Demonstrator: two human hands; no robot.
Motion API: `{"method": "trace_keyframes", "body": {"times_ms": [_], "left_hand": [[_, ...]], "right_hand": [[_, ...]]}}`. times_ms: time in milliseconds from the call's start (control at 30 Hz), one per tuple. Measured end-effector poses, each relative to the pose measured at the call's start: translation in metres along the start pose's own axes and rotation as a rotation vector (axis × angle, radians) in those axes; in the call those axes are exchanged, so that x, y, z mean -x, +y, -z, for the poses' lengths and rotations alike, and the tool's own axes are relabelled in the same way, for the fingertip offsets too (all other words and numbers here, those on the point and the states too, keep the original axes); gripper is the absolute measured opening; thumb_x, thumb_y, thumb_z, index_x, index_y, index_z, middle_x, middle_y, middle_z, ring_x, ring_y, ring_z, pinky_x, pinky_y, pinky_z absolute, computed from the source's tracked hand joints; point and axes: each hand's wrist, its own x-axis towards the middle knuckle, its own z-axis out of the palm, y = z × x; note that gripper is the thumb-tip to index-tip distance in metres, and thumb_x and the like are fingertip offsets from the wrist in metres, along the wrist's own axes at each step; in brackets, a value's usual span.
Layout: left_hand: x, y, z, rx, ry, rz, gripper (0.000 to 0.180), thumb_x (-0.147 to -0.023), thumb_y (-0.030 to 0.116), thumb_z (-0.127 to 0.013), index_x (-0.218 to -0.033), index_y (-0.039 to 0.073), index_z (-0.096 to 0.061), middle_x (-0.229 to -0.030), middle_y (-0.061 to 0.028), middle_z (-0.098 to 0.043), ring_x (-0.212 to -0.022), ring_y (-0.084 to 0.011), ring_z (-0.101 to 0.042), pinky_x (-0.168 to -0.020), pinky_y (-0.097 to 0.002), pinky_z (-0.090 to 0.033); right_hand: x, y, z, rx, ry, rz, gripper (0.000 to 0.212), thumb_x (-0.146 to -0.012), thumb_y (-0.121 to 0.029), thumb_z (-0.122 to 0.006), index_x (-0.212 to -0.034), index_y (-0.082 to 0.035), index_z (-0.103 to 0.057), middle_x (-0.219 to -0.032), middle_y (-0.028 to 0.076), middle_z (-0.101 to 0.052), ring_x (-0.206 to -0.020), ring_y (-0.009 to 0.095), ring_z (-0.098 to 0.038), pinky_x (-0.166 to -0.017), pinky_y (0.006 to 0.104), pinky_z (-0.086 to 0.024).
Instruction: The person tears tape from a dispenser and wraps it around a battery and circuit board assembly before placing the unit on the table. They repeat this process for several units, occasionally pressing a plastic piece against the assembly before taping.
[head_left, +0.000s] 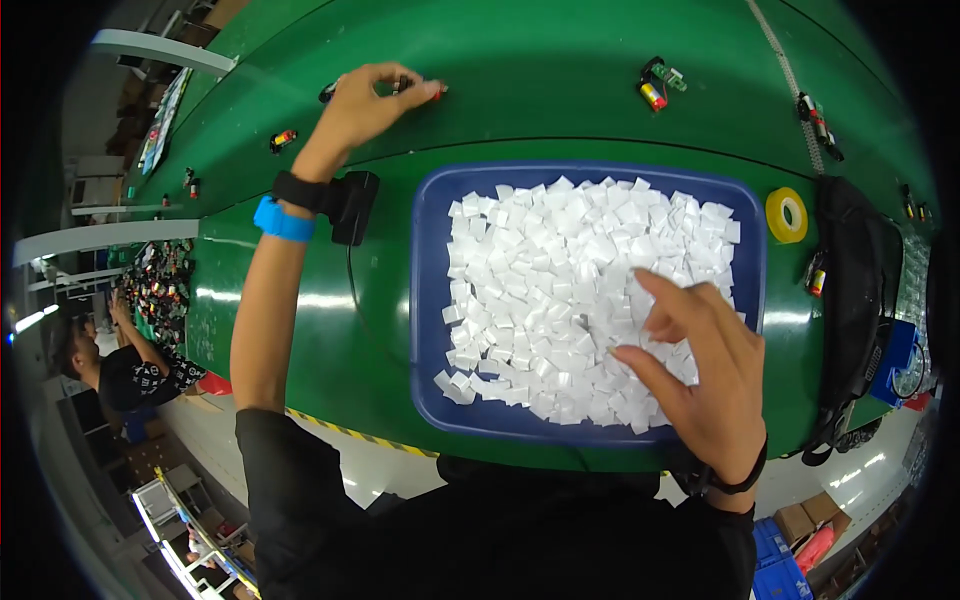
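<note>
The left hand pinched a small dark electronic part over the far left of the green surface. The right hand hung over the near right corner of the blue tray, thumb and forefinger spread; whether a piece clung to them, I could not tell. White squares filled the tray, by the surface's near edge. Light and loose, they could probably have clung together or spilled if brushed. The cable might have snagged on the tray's left edge.
</note>
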Motion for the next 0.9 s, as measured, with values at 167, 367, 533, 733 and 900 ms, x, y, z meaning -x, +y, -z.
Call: {"method": "trace_keyframes", "body": {"times_ms": [167, 367, 533, 733, 900], "left_hand": [[-0.026, -0.072, -0.007, -0.264, 0.271, -0.015, 0.052, -0.086, 0.052, -0.067, -0.109, 0.005, -0.069, -0.105, -0.0112, -0.072, -0.095, -0.0232, -0.066, -0.084, -0.0378, -0.046], [-0.010, -0.135, 0.038, -0.082, 0.326, 0.323, 0.046, -0.090, 0.041, -0.068, -0.121, 0.006, -0.063, -0.107, -0.0090, -0.069, -0.097, -0.0173, -0.064, -0.079, -0.0315, -0.049], [0.014, -0.094, 0.041, 0.184, 0.168, 0.333, 0.042, -0.093, 0.026, -0.068, -0.126, 0.004, -0.059, -0.103, -0.0073, -0.067, -0.091, -0.0130, -0.063, -0.075, -0.0258, -0.051], [0.083, 0.048, 0.027, 0.615, -0.001, 0.115, 0.035, -0.092, 0.010, -0.066, -0.123, -0.001, -0.055, -0.108, -0.0092, -0.060, -0.083, -0.0150, -0.066, -0.074, -0.0286, -0.056], [0.147, 0.153, -0.025, 1.014, -0.236, 0.148, 0.025, -0.088, -0.004, -0.066, -0.110, 0.001, -0.055, -0.108, -0.0075, -0.059, -0.088, -0.0134, -0.062, -0.072, -0.0288, -0.058]], "right_hand": [[0.004, 0.018, 0.005, 0.035, -0.003, 0.058, 0.049, -0.074, -0.011, -0.081, -0.119, -0.006, -0.063, -0.079, 0.006, -0.059, -0.064, 0.019, -0.062, -0.050, 0.0292, -0.048], [-0.001, 0.018, 0.005, -0.058, 0.040, 0.064, 0.030, -0.075, -0.005, -0.080, -0.098, -0.004, -0.061, -0.076, 0.007, -0.059, -0.064, 0.020, -0.061, -0.051, 0.0284, -0.047], [0.003, 0.022, 0.005, -0.030, 0.108, 0.074, 0.029, -0.076, 0.001, -0.077, -0.080, -0.004, -0.049, -0.070, 0.007, -0.054, -0.059, 0.020, -0.056, -0.048, 0.0293, -0.041], [0.005, 0.018, -0.001, -0.021, 0.171, 0.006, 0.036, -0.077, 0.003, -0.076, -0.074, -0.004, -0.041, -0.066, 0.008, -0.049, -0.055, 0.019, -0.050, -0.046, 0.0309, -0.035], [0.007, 0.003, -0.002, -0.096, 0.058, -0.189, 0.023, -0.077, 0.002, -0.077, -0.081, -0.001, -0.054, -0.071, 0.008, -0.055, -0.060, 0.020, -0.055, -0.053, 0.0288, -0.044]]}}
